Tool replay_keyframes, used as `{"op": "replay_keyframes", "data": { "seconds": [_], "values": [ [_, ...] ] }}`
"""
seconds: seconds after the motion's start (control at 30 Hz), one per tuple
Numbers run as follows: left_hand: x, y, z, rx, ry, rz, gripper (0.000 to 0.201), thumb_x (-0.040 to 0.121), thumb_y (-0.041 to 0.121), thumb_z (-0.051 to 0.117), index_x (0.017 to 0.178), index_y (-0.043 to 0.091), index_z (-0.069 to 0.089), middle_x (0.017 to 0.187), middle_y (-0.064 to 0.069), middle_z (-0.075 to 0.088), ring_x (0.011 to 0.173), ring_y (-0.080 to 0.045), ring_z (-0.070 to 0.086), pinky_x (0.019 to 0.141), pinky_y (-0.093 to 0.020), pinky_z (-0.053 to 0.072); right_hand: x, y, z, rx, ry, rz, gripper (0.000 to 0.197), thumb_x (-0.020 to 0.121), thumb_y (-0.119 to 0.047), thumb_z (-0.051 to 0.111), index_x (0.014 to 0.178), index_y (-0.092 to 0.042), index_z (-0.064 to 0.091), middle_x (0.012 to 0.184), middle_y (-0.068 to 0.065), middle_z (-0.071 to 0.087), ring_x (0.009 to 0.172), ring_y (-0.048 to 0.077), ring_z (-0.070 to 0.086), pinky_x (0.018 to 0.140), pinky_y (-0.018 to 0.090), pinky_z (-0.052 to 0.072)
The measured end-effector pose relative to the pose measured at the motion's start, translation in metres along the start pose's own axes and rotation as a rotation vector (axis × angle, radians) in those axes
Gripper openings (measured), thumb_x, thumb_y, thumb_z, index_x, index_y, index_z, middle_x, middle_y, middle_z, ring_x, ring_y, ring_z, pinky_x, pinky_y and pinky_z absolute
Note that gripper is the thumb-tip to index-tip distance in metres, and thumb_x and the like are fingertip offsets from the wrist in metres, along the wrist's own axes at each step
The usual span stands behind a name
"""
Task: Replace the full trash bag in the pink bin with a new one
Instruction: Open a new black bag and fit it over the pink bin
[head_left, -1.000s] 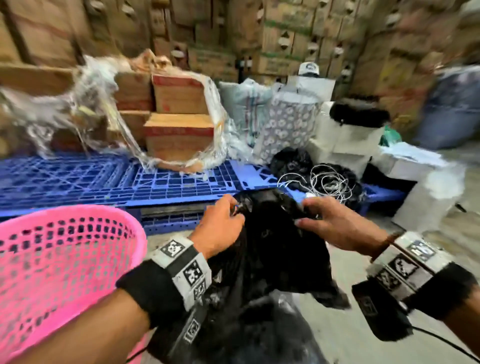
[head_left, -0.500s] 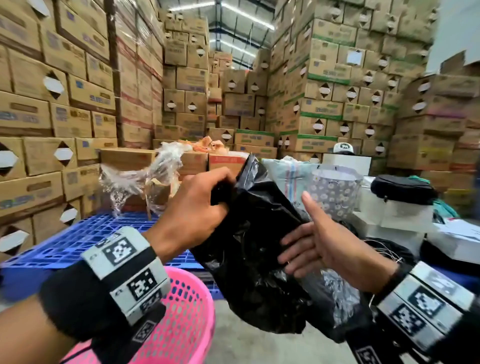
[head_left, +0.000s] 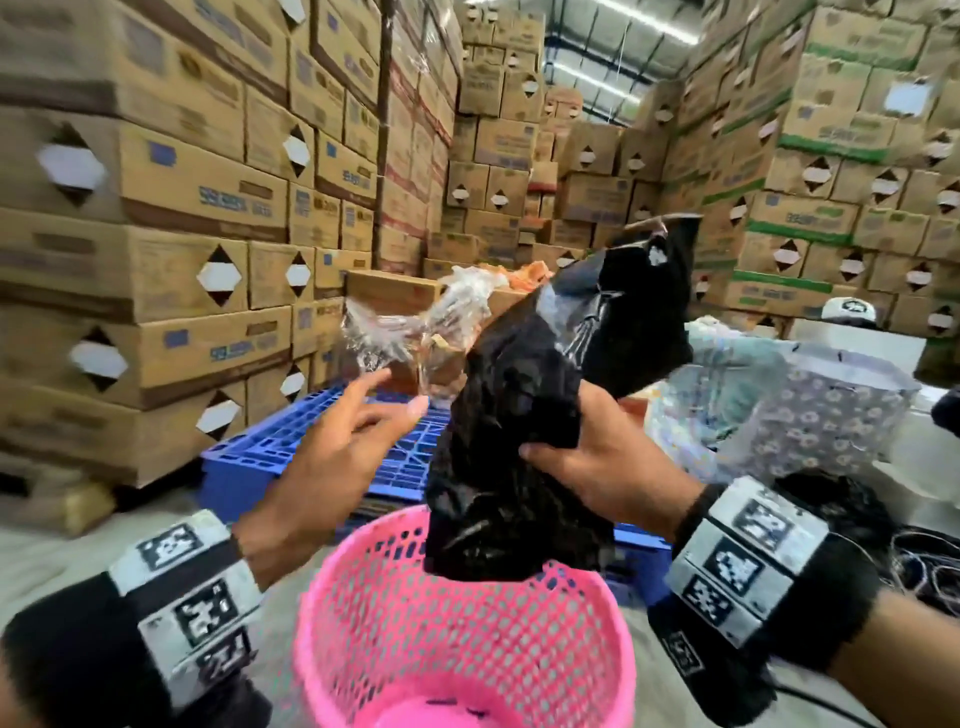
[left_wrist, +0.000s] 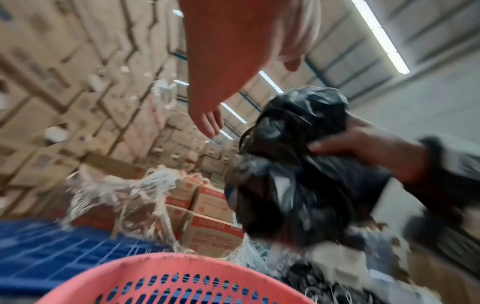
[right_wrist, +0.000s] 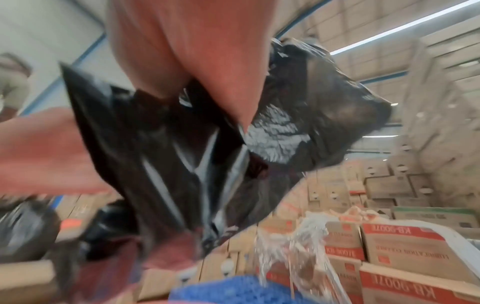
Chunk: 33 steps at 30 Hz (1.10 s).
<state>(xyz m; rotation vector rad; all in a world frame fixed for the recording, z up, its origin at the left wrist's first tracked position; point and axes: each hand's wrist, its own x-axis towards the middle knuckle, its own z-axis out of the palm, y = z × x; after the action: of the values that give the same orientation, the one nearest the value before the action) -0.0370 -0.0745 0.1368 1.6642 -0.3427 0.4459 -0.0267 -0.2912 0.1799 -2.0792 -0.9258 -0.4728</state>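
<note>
So above the unlined pink bin (head_left: 467, 623), your right hand (head_left: 597, 462) grips the crumpled black bag (head_left: 509, 447), your left hand (head_left: 332, 457) is open beside it, and the lining remains to do.

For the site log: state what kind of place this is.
Most likely a warehouse or storage depot. Brown cardboard cartons are stacked high on all sides, blue plastic pallets lie on the floor, and long strip lights run along a high roof.

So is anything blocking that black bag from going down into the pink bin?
Nothing visible does. The black bag, gripped by the right hand, hangs right above the pink bin, whose mouth looks open and unlined.
</note>
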Motion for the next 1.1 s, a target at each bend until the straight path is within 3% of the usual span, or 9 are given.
{"op": "replay_keyframes", "data": {
  "seconds": [0.1,0.2,0.33,0.5,0.67,0.83,0.9,1.0,1.1],
  "values": [
    [0.020,-0.021,-0.007,-0.265,-0.096,-0.215,0.122,0.038,0.069,0.079,0.141,0.035,0.026,0.114,0.004,0.069,0.115,-0.015,0.059,0.111,-0.041,0.032,-0.012,0.014,0.031,-0.178,-0.190,0.026,0.022,0.070,-0.006,0.055,0.090,-0.009,0.063,0.085,0.005,0.067,0.077,0.003,0.055,0.074,0.030,0.052],
    [0.026,-0.030,0.005,-0.358,-0.196,-0.232,0.081,0.067,0.017,0.080,0.136,0.021,0.038,0.098,0.000,0.076,0.093,-0.012,0.069,0.088,-0.024,0.052,-0.022,0.025,0.050,-0.243,-0.397,0.089,0.023,0.070,-0.017,0.061,0.091,-0.010,0.060,0.088,0.010,0.067,0.080,0.023,0.061,0.073,0.044,0.051],
    [0.021,-0.050,0.022,-0.117,-0.149,-0.147,0.036,0.071,-0.020,0.063,0.088,0.011,0.067,0.067,0.009,0.075,0.070,-0.010,0.066,0.064,-0.013,0.053,-0.032,0.030,0.035,-0.083,-0.580,0.290,0.032,0.071,-0.040,0.076,0.100,-0.035,0.064,0.096,-0.036,0.065,0.097,-0.016,0.056,0.091,0.011,0.042],
    [-0.004,-0.061,0.025,0.086,-0.303,0.053,0.036,0.069,-0.011,0.066,0.096,0.012,0.070,0.096,0.002,0.075,0.094,-0.006,0.067,0.084,-0.021,0.052,-0.018,0.062,0.010,0.453,-0.210,0.653,0.068,0.058,-0.082,0.049,0.105,-0.036,0.068,0.113,0.001,0.072,0.106,0.019,0.066,0.098,0.039,0.049],
    [-0.018,-0.060,0.017,0.319,-0.437,-0.067,0.059,0.069,0.007,0.073,0.120,0.030,0.054,0.117,0.021,0.063,0.108,0.014,0.053,0.096,-0.011,0.040,0.009,0.079,0.028,0.396,0.019,0.542,0.017,0.084,-0.012,0.064,0.096,-0.001,0.068,0.085,0.011,0.074,0.067,0.010,0.069,0.067,0.021,0.057],
    [-0.014,-0.051,-0.007,0.492,-0.067,-0.096,0.099,0.047,0.052,0.066,0.137,0.047,0.025,0.135,0.019,0.042,0.125,0.007,0.038,0.104,-0.022,0.032,-0.001,0.110,0.053,0.207,-0.158,0.527,0.026,0.088,-0.015,0.059,0.078,0.009,0.061,0.070,0.010,0.056,0.065,0.018,0.048,0.062,0.035,0.036],
    [-0.012,-0.051,-0.004,0.583,-0.145,-0.010,0.090,0.054,0.059,0.064,0.135,0.053,0.026,0.138,0.024,0.037,0.129,0.012,0.030,0.106,-0.021,0.026,-0.005,0.116,0.055,0.245,-0.174,0.519,0.024,0.091,-0.010,0.054,0.079,0.010,0.061,0.071,0.009,0.055,0.067,0.017,0.046,0.063,0.034,0.033],
    [-0.002,-0.060,0.014,0.720,-0.476,0.069,0.049,0.066,0.056,0.061,0.112,0.038,0.062,0.131,0.014,0.053,0.125,0.009,0.036,0.103,-0.014,0.030,-0.011,0.124,0.050,0.300,-0.150,0.561,0.027,0.092,-0.011,0.050,0.081,0.011,0.060,0.071,0.010,0.054,0.067,0.019,0.047,0.062,0.034,0.033],
    [0.005,-0.067,0.034,0.730,-0.593,0.087,0.027,0.079,0.044,0.059,0.081,0.019,0.070,0.094,0.001,0.071,0.089,-0.003,0.061,0.082,-0.028,0.048,-0.019,0.135,0.039,0.334,-0.109,0.682,0.037,0.093,-0.022,0.048,0.080,0.011,0.058,0.074,0.015,0.054,0.066,0.023,0.048,0.062,0.037,0.035]
  ]
}}
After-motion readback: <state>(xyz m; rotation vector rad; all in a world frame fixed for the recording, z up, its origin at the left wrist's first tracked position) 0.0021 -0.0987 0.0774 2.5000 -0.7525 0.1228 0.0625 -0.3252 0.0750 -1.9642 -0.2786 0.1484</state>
